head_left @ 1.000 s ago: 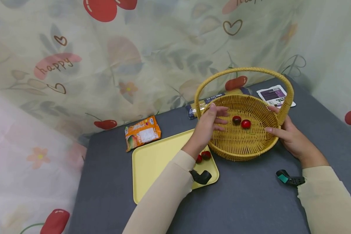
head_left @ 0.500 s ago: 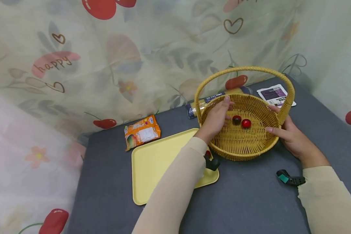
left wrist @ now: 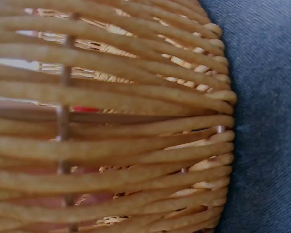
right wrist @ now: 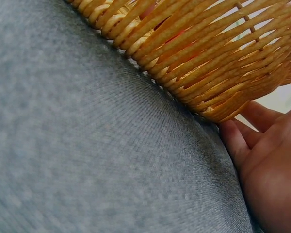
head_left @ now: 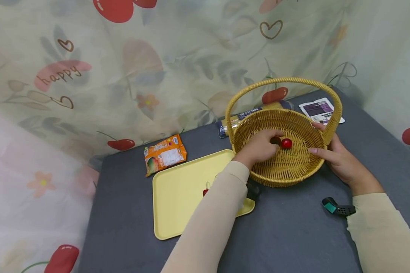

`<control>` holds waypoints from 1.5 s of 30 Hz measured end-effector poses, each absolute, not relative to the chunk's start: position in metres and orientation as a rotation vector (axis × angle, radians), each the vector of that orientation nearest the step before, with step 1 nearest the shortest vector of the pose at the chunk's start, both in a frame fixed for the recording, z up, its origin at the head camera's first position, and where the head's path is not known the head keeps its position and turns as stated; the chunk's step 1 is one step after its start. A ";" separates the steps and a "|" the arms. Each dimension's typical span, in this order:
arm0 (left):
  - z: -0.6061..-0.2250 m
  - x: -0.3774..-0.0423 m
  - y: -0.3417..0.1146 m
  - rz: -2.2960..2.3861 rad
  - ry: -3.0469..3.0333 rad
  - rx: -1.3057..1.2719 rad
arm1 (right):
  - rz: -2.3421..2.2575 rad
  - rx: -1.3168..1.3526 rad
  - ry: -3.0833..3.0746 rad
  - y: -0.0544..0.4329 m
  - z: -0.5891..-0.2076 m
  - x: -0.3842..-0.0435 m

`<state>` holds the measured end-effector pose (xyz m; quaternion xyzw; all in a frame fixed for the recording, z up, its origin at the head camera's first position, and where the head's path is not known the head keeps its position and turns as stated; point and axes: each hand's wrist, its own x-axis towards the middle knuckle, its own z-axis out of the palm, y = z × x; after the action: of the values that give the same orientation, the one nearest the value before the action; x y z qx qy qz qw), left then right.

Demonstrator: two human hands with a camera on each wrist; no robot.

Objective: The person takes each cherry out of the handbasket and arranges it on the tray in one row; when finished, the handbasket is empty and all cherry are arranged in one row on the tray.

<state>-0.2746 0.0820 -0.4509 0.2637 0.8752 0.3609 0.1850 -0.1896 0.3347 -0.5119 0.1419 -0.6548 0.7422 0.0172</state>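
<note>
Head view: my left hand (head_left: pixel 262 147) is down inside the wicker basket (head_left: pixel 276 182), index finger and thumb around a dark cherry (head_left: pixel 275 140); can't tell if they've closed on it. Bright red cherry (head_left: pixel 286 143) just right of it, on the basket floor. My right hand (head_left: pixel 343 161) grips the basket's right side near the handle foot, thumb over the rim. Basket sits on the grey cloth (head_left: pixel 290 227); handle (head_left: pixel 283 80) stands up over it. Yellow tray (head_left: pixel 174 201) left of basket, partly under my left sleeve (head_left: pixel 205 223). One stemmed cherry (head_left: pixel 205 192) on it, half hidden by the sleeve. Orange packet (head_left: pixel 165 155) behind the tray, blue-and-gold packet (head_left: pixel 247 113) behind the basket, white-and-purple packet (head_left: pixel 319 109) behind its right side.

Left wrist view: basket weave fills most of it, a bit of red showing through a gap, cloth on the right. Pinkish patch behind the weave, too blurred to make out; grip not readable here.

Right wrist view: my right hand at the right edge, fingers against the basket's lower side. Cloth at left and below.
</note>
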 end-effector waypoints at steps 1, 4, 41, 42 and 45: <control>-0.451 -0.274 0.082 0.954 2.497 0.776 | 2.306 0.441 -2.034 0.335 -0.512 -0.190; -0.452 -0.274 0.083 0.826 2.560 0.811 | 2.307 0.439 -2.032 0.335 -0.513 -0.189; -0.446 -0.269 0.080 1.110 2.799 0.753 | 2.284 0.449 -2.046 0.335 -0.513 -0.191; -0.445 -0.269 0.079 1.125 2.811 0.772 | 2.286 0.453 -2.043 0.335 -0.513 -0.191; -0.444 -0.266 0.077 1.198 2.852 0.839 | 2.289 0.461 -2.040 0.335 -0.513 -0.191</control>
<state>-0.2664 0.0767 -0.4440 0.2618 0.8893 0.3736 -0.0318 -0.1912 0.3354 -0.5129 0.1487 -0.6577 0.7382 0.0205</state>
